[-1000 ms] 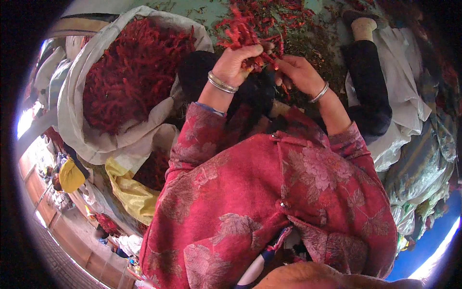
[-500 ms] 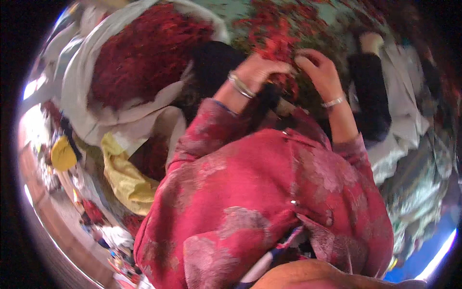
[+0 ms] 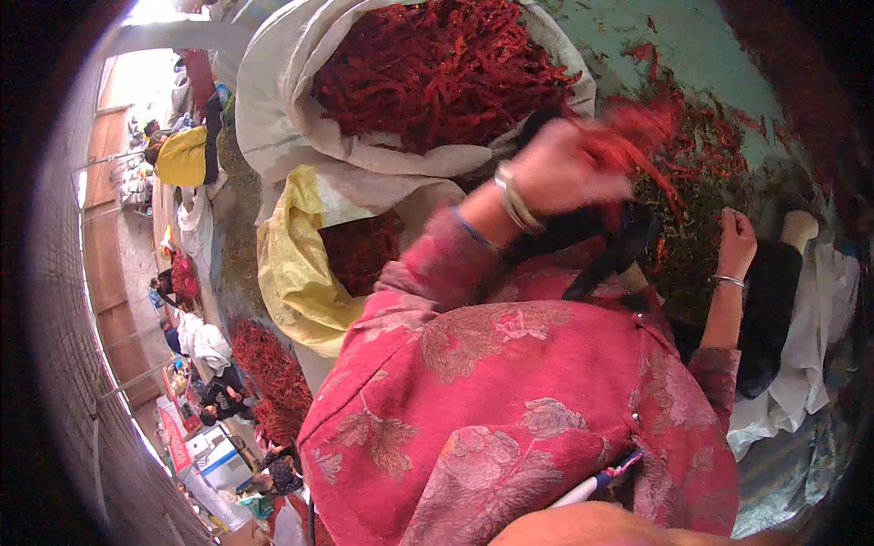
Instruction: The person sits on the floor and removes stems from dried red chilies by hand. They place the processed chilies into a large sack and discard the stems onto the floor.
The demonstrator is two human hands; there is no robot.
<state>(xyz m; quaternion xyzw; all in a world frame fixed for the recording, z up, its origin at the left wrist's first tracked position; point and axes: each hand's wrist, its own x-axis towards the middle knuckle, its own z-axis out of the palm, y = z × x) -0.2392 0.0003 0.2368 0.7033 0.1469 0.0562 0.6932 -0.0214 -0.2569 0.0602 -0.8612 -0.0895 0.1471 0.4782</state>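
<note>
My left hand (image 3: 569, 171) is closed round a bunch of dried red chillies (image 3: 651, 136), blurred by motion. It is beside the near right rim of a white sack (image 3: 273, 109) filled with dark red chillies (image 3: 437, 77). Farther right, my right hand (image 3: 736, 244) has its fingers curled together; whatever may be in them is hidden. It lies close to a loose heap of red chillies and greenish stalks (image 3: 696, 173) on a green surface (image 3: 692, 41). Both wrists wear bangles.
A second sack with a yellow fold (image 3: 296, 268) stands nearer me, with chillies (image 3: 360, 250) inside. Whitish sacking (image 3: 783, 346) lies at my right. Far left are another red heap (image 3: 269, 373), several people and a yellow object (image 3: 183, 156).
My hands were close together over the heap; now they are apart. My left hand has moved toward the white sack with the chillies. The view has swung left.
</note>
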